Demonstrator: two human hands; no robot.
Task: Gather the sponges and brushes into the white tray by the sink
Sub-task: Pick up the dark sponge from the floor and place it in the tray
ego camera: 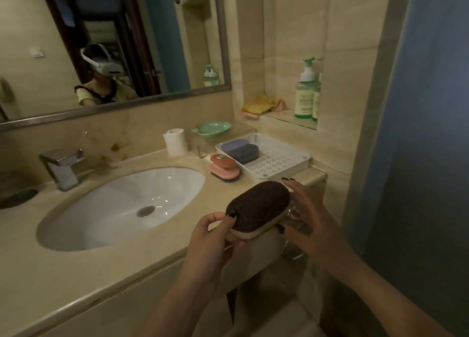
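Observation:
Both my hands hold a brown-topped sponge with a cream base, above the counter's front right corner. My left hand pinches its near end. My right hand cups its far side. The white perforated tray sits on the counter just beyond, holding a purple sponge and a dark blue sponge at its back left. A pink scrub brush with an orange-red top stands left of the tray, beside the sink.
A toilet paper roll and a green soap dish stand behind the tray. The faucet is at the sink's left. A wall niche holds a soap pump bottle and yellow cloths. A mirror hangs above.

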